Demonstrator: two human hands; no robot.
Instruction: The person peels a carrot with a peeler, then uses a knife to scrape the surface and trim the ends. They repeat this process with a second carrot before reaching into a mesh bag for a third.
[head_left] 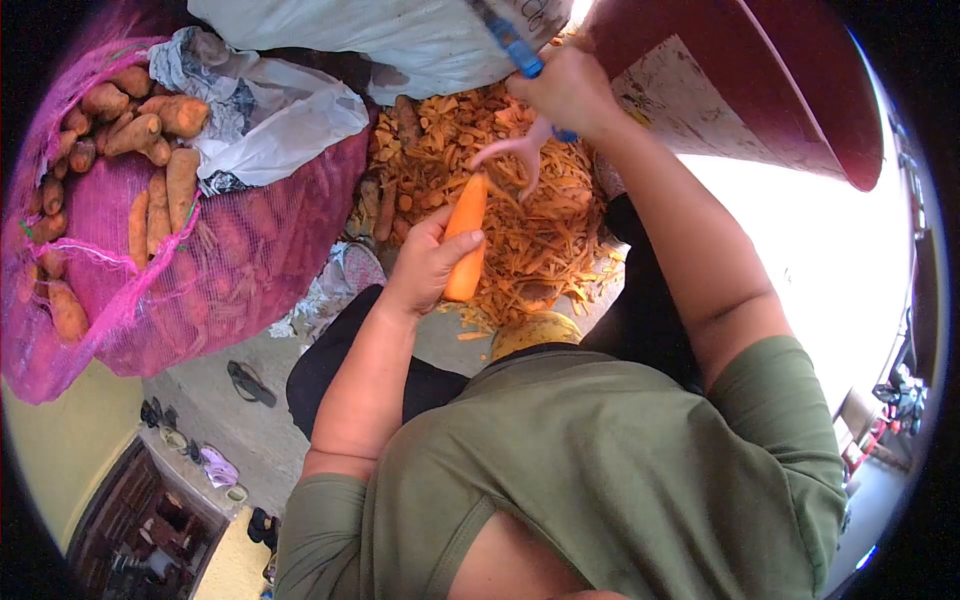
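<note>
My left hand (430,262) is wrapped round a peeled orange carrot (466,240), its narrow end pointing away from me. Above and to the right, my right hand (568,88) is closed on a pink Y-shaped peeler (522,152), whose forked head sits just beyond the carrot's tip. A blue-handled tool (524,60) is in the same fist, sticking out at the upper left; its far end is blurred and I cannot make out its kind. Beneath both hands lies a heap of orange carrot peelings (540,225), with a few unpeeled carrots (385,208) at its left side.
A pink mesh sack (270,230) of unpeeled carrots (160,130) lies open at left, partly covered by white plastic (280,130). A white sack (420,45) stands at the back, a dark red container (730,80) at right. Sandals (250,384) lie on the floor.
</note>
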